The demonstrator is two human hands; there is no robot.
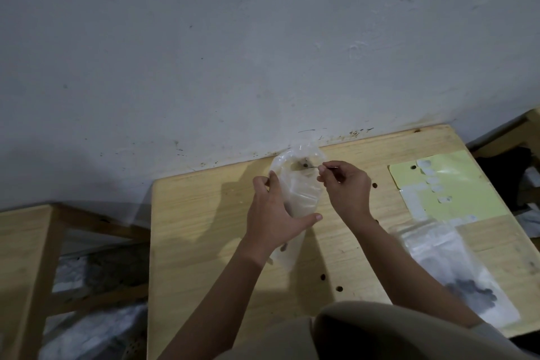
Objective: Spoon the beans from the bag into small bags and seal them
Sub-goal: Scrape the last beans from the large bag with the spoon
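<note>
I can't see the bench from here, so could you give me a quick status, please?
Left hand grips clear bag. Right hand pinches spoon at bag mouth. Loose beans on table; nothing blocking.

Single head-worn view, taken from above and behind the hands and directed forward and steeply downward. A wooden table (204,228) is seen at close range across the lower half of the frame; a grey wall (233,52) fills the upper half. The forearms enter from the bottom edge, and wide-angle curvature is visible along the table edges. No second view is provided.
</note>
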